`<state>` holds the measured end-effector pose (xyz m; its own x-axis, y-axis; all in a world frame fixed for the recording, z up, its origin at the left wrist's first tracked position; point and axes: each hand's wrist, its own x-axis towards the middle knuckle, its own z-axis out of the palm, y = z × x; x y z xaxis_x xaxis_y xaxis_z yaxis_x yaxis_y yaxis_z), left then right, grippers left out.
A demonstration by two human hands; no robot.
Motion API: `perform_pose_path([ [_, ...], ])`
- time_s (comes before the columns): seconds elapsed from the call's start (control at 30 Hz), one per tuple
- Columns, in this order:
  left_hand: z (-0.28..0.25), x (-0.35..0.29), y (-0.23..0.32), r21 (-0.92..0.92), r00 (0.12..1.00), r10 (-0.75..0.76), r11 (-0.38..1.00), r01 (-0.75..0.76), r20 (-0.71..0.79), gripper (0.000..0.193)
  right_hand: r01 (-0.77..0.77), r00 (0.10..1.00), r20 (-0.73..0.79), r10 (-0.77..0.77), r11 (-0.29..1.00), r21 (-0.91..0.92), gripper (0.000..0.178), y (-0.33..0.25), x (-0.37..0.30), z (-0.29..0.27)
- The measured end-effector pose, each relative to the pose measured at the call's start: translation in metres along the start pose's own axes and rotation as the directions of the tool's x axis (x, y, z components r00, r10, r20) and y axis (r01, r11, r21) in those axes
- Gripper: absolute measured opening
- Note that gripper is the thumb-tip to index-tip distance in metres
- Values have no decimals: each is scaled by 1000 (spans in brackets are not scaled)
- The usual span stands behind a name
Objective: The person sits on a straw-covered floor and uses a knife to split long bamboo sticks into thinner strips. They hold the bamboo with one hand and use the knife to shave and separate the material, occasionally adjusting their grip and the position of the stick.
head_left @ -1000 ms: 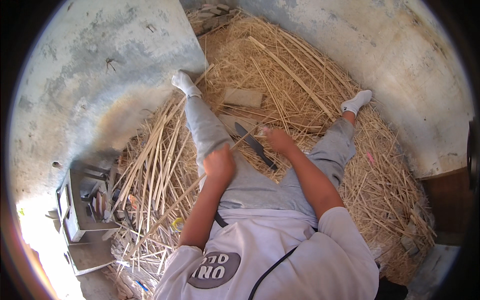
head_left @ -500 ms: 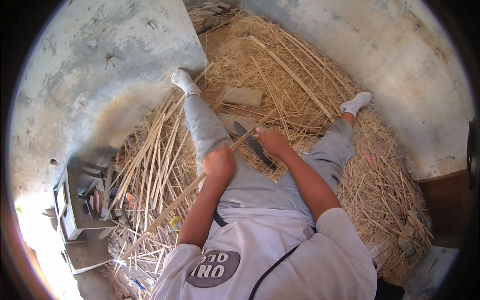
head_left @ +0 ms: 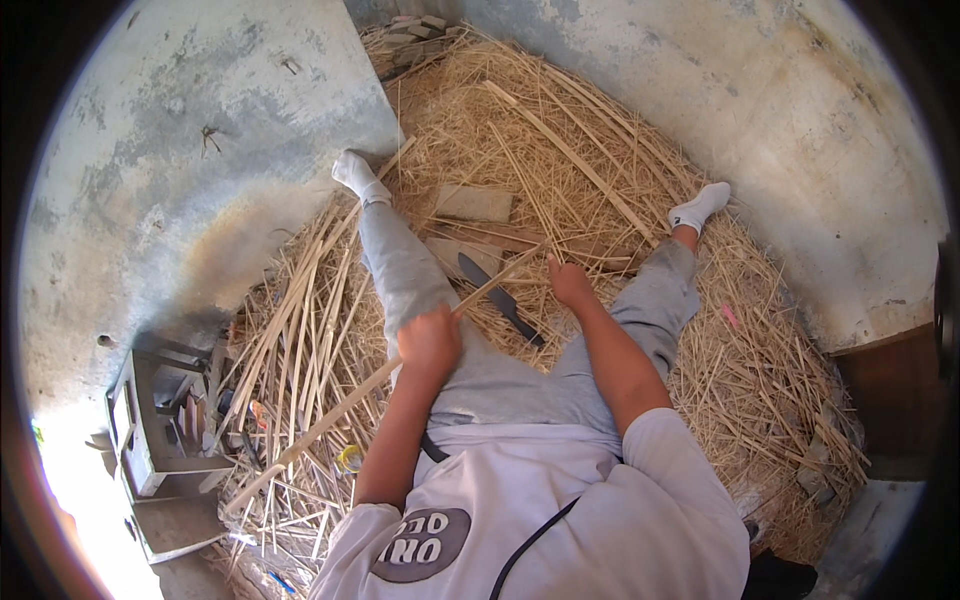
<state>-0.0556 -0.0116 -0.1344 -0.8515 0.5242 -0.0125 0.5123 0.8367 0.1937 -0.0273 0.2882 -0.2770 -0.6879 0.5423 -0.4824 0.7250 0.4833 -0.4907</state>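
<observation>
A long pale strip [head_left: 340,410] is held slantwise across the person's left thigh, its near end lying out to the left and its far end rising to the right between the legs. It is gripped part-way along by the left hand [head_left: 430,343], whose fingers are closed around it. The right hand [head_left: 570,284] is held just beside the strip's far tip, fingers mostly curled — whether the tip is touched or pinched cannot be told. Below the strip, between the thighs, a dark knife [head_left: 508,306] is seen with its blade pointed far and left; it is crossed by the strip in this view.

The grey trousers [head_left: 490,385] are spread wide on both sides, with a white sock worn on each foot. Beyond the knife, a flat slab [head_left: 474,203] is surrounded by straw-like shavings [head_left: 560,100]. To the left, many loose strips [head_left: 310,290] are heaped — farther left, a grey open-fronted box [head_left: 160,425] is set near the wall [head_left: 240,90]. On the right, more shavings are spread beside the right leg.
</observation>
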Motion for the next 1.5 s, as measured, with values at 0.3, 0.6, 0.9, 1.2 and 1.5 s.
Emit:
perform_pose_path([
  [0.3,16,15,-16,-126,998,-63,990,61,-11,36,532,846,59,-529,840,-103,74,-90,-76,22],
  [0.6,9,9,-16,-194,983,-161,965,175,85,41,533,842,-12,-539,836,-133,68,-83,-73,6],
  [0.9,0,5,-15,-221,973,-169,954,202,157,42,330,931,-107,-349,930,-163,74,-47,-43,-4],
  [1.2,-9,-1,-8,-171,987,-73,981,97,142,42,108,979,-151,-135,979,-175,74,-14,-20,-5],
  [1.5,3,13,-16,-145,981,-108,981,132,161,45,170,979,-146,-143,967,190,72,-13,-10,12],
])
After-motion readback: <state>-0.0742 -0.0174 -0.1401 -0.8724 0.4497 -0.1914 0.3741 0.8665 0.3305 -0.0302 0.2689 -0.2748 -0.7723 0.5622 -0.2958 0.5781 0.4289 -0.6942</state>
